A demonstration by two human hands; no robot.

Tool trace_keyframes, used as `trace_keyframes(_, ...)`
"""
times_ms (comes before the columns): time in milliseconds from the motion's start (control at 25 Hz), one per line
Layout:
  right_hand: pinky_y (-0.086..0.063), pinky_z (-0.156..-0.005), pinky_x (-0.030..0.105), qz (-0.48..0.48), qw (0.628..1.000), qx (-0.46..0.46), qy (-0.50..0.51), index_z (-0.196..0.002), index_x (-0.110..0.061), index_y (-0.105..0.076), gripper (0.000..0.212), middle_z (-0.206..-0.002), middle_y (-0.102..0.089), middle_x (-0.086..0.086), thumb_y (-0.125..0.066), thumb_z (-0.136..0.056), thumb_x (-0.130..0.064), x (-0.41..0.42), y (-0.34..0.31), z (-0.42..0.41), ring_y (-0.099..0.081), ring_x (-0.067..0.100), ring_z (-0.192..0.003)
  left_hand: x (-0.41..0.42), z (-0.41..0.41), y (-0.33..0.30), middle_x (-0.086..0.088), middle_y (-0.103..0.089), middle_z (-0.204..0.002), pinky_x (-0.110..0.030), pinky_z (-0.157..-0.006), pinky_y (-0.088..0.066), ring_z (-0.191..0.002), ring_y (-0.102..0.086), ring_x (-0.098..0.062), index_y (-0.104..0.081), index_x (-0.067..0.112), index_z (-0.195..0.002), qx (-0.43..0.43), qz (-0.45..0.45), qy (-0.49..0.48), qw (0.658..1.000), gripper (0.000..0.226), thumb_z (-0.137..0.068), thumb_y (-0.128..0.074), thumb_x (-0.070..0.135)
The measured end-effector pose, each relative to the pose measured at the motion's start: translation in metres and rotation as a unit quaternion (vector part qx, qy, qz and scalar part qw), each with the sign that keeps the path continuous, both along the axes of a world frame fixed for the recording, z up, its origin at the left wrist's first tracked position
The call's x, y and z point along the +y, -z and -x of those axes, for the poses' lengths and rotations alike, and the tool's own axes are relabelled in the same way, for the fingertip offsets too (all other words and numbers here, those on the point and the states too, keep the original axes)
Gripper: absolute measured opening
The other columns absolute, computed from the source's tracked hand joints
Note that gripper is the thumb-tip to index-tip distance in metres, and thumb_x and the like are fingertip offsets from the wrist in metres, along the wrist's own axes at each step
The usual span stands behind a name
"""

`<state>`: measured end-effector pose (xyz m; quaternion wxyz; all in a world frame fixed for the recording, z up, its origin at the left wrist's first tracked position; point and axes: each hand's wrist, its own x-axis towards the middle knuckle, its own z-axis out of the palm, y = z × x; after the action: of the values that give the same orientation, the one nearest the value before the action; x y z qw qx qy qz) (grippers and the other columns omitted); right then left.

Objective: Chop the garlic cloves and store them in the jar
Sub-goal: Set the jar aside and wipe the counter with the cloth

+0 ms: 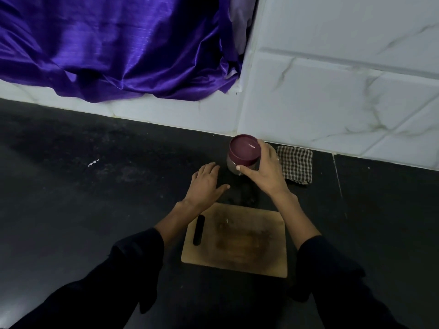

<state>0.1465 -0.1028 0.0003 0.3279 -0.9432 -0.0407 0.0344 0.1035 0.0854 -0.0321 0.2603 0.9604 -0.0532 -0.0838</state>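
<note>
A dark countertop (pixel 95 210) fills most of the view, its near part lost in shadow and under the person's black sleeves (pixel 123 269). A purple cloth (pixel 114 43) hangs far left against the white tiled wall (pixel 344 79), cut off by the top edge. A wooden cutting board (pixel 249 245) lies near centre, stained, with a few pale specks; a dark handle (pixel 199 230) rests on its left side, the blade hard to make out. Just beyond the board sits a dark shape too dim to identify. A checked cloth (pixel 297 165) lies far right by the wall. The right hand (pixel 263 167) reaches forward, fingers curled round the jar (pixel 234 166), which stands by the wall under its maroon lid (pixel 244 148); its contents are unclear. The left hand (pixel 205 184) hovers flat beside it, fingers relaxed and spread.
</note>
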Motion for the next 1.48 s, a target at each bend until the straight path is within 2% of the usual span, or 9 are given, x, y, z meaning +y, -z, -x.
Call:
trace_keyframes(160, -0.033, -0.117, 0.050, -0.027, 0.999, 0.033, 0.020, -0.154, -0.020, -0.026, 0.084, -0.160, -0.024, 0.010, -0.071, -0.088, -0.046, -0.019, -0.004, 0.057, -0.028, 0.029, -0.146, -0.005, 0.043, -0.010, -0.004, -0.055, -0.128, -0.040, -0.103, -0.036, -0.124, -0.046, -0.019, -0.065, 0.012, -0.110, -0.069, 0.025, 0.016, 0.997, 0.024, -0.098, -0.048, 0.023)
trace_keyframes(280, -0.035, -0.114, 0.048, -0.025, 0.998, 0.064, 0.010, -0.151, -0.019, -0.033, 0.073, -0.156, -0.029, 0.010, -0.066, -0.091, -0.046, -0.039, 0.000, 0.092, -0.032, 0.029, -0.143, -0.020, 0.065, -0.013, -0.002, -0.060, -0.115, -0.036, -0.095, -0.039, -0.110, -0.053, -0.017, -0.067, 0.013, -0.101, -0.074, 0.017, 0.026, 0.997, 0.020, -0.097, -0.049, 0.021)
trace_keyframes(440, -0.036, -0.112, 0.046, -0.010, 0.996, 0.088, 0.006, -0.149, -0.019, -0.036, 0.070, -0.155, -0.030, 0.009, -0.067, -0.091, -0.044, -0.073, -0.001, 0.111, -0.032, 0.029, -0.142, -0.052, 0.073, -0.016, -0.001, -0.062, -0.112, -0.037, -0.094, -0.044, -0.109, -0.054, -0.017, -0.069, 0.015, -0.096, -0.068, -0.017, 0.067, 0.995, 0.017, -0.090, -0.062, 0.028)
trace_keyframes(560, -0.038, -0.111, 0.045, 0.001, 0.997, 0.082, 0.014, -0.147, -0.019, -0.038, 0.068, -0.152, -0.034, 0.010, -0.069, -0.091, -0.041, -0.102, -0.005, 0.110, -0.035, 0.030, -0.140, -0.087, 0.063, -0.021, -0.003, -0.059, -0.122, -0.042, -0.097, -0.044, -0.117, -0.051, -0.019, -0.064, 0.015, -0.112, -0.061, -0.024, 0.098, 0.993, 0.030, -0.090, -0.061, 0.035)
trace_keyframes(760, -0.039, -0.109, 0.040, -0.002, 0.996, 0.078, 0.044, -0.145, -0.014, -0.042, 0.064, -0.147, -0.040, 0.011, -0.069, -0.091, -0.034, -0.141, -0.004, 0.083, -0.043, 0.028, -0.135, -0.140, 0.029, -0.026, -0.009, -0.025, -0.155, -0.051, -0.112, -0.029, -0.142, -0.024, -0.027, -0.030, 0.017, -0.146, -0.005, -0.066, 0.099, 0.993, 0.067, -0.089, -0.062, 0.036)
trace_keyframes(1040, -0.045, -0.092, 0.039, -0.060, 0.985, 0.099, 0.127, -0.122, 0.002, -0.060, 0.041, -0.123, -0.060, 0.017, -0.068, -0.093, -0.027, -0.178, 0.012, 0.019, -0.058, 0.032, -0.115, -0.184, -0.023, -0.016, -0.010, -0.013, -0.158, -0.051, -0.113, -0.024, -0.145, -0.016, -0.030, -0.015, 0.017, -0.151, 0.022, -0.109, 0.083, 0.990, 0.080, -0.089, -0.063, 0.032)
trace_keyframes(1200, -0.045, -0.077, 0.033, -0.101, 0.966, 0.149, 0.188, -0.112, 0.000, -0.062, 0.033, -0.116, -0.064, 0.015, -0.064, -0.095, -0.028, -0.185, 0.024, -0.027, -0.059, 0.025, -0.097, -0.198, -0.050, -0.006, -0.011, -0.014, -0.158, -0.052, -0.115, -0.024, -0.145, -0.015, -0.030, -0.016, 0.017, -0.150, 0.034, -0.107, 0.077, 0.991, 0.080, -0.088, -0.065, 0.030)
trace_keyframes(1320, -0.042, -0.070, 0.032, -0.080, 0.961, 0.166, 0.208, -0.103, -0.003, -0.061, 0.033, -0.105, -0.065, 0.014, -0.065, -0.094, -0.034, -0.178, 0.035, -0.054, -0.064, 0.031, -0.100, -0.206, -0.061, 0.004, -0.011, -0.016, -0.157, -0.052, -0.115, -0.025, -0.144, -0.017, -0.030, -0.018, 0.017, -0.149, 0.037, -0.107, 0.077, 0.991, 0.080, -0.087, -0.066, 0.028)
trace_keyframes(1480, -0.042, -0.072, 0.031, -0.059, 0.957, 0.178, 0.220, -0.112, -0.002, -0.063, 0.037, -0.109, -0.065, 0.013, -0.069, -0.092, -0.033, -0.166, 0.040, -0.075, -0.064, 0.030, -0.103, -0.212, -0.063, 0.018, -0.010, -0.018, -0.156, -0.050, -0.114, -0.026, -0.143, -0.020, -0.029, -0.019, 0.016, -0.149, 0.049, -0.108, 0.086, 0.989, 0.080, -0.086, -0.066, 0.029)
